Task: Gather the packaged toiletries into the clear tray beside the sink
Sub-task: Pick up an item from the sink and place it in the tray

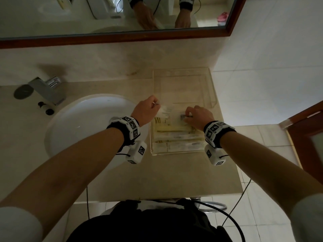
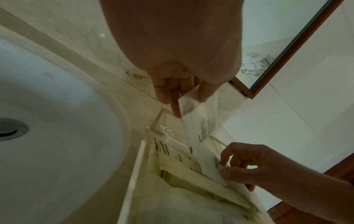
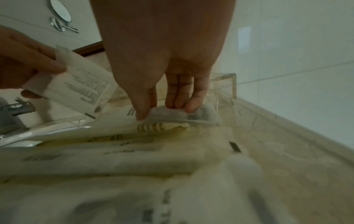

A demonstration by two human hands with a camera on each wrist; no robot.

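A clear tray [image 1: 208,88] lies on the counter right of the sink. Several cream and white toiletry packets [image 1: 174,135] lie flat in its near half. My left hand [image 1: 148,109] pinches a small white printed sachet [image 2: 201,121] by its top, hanging tilted over the tray's left side; the same sachet [image 3: 76,87] shows at the left of the right wrist view. My right hand [image 1: 197,116] pinches a second small white sachet [image 3: 180,115] between thumb and fingers, just on top of the stacked packets [image 3: 114,151] in the tray.
The white basin [image 1: 83,126] lies left of the tray, with a chrome tap [image 1: 47,89] behind it. A wood-framed mirror [image 1: 122,39] runs along the back wall. White tiled wall [image 1: 271,58] stands right of the tray. Bare counter [image 1: 166,177] lies in front.
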